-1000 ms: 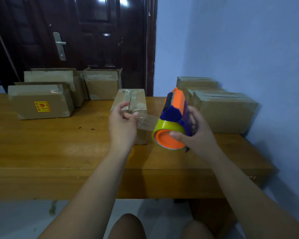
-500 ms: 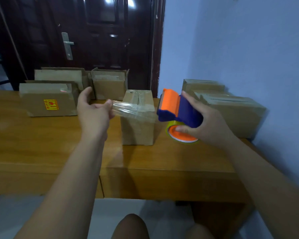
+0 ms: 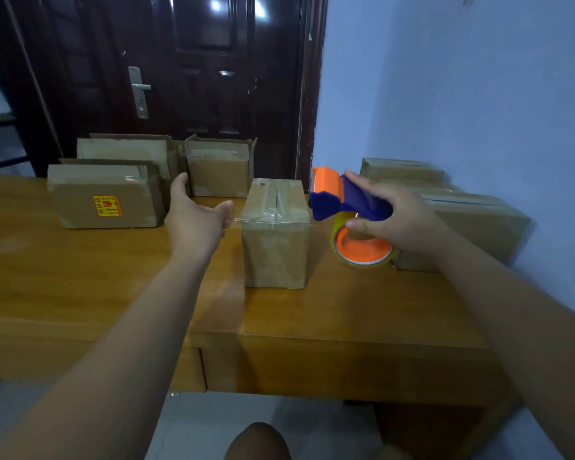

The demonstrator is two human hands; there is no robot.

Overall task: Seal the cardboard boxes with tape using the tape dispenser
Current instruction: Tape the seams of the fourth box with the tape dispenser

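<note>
A small cardboard box [image 3: 274, 250] stands on the wooden table [image 3: 113, 280], older tape along its top seam. A strip of clear tape [image 3: 269, 220] stretches across the near top edge of the box. My left hand [image 3: 196, 220] pinches the strip's free end just left of the box. My right hand [image 3: 395, 217] grips the blue handle of the orange and blue tape dispenser [image 3: 342, 207] just right of the box, its roll hanging below.
Three cardboard boxes stand at the back left, one with a yellow sticker [image 3: 107, 197], one with open flaps [image 3: 218, 167]. More boxes [image 3: 465, 220] line the blue wall on the right. A dark door [image 3: 180, 78] is behind the table. My knee shows below.
Both hands moved apart and the tape strip has drawn out further. It has come down from in front of the box onto its near top edge.
</note>
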